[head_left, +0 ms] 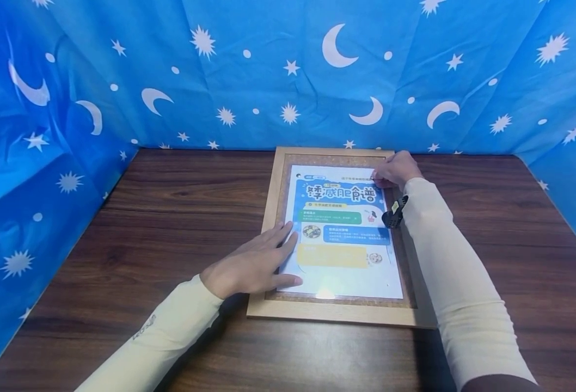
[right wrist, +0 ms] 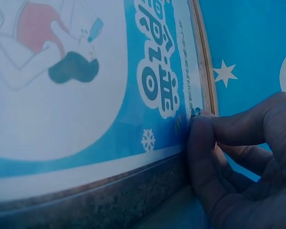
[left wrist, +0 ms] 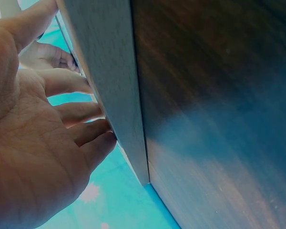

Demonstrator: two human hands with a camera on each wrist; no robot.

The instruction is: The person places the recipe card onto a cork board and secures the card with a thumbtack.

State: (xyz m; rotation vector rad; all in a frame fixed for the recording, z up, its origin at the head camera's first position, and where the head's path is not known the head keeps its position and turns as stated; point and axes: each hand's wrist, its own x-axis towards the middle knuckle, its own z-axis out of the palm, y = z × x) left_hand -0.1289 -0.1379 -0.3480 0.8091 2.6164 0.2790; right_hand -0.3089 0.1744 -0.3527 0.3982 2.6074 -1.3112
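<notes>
A printed poster [head_left: 339, 277] with a blue header lies on a cork board [head_left: 410, 272] inside a light wooden frame [head_left: 337, 313]. My left hand [head_left: 253, 261] rests on the poster's left side, fingers spread and nearly straight. In the left wrist view its fingertips [left wrist: 97, 143] meet the board beyond the frame's side. At the poster's upper right corner, my right hand [head_left: 398, 169] pinches a small pushpin [right wrist: 196, 112] between thumb and index finger; the fingers hide most of it. Another small dark pushpin [head_left: 298, 175] sits at the upper left corner.
The frame lies flat on a dark wood-grain table [head_left: 170, 207], its far edge close to a blue curtain [head_left: 268, 71] with white moons and stars. A small black device [head_left: 394, 212] is worn on the right wrist.
</notes>
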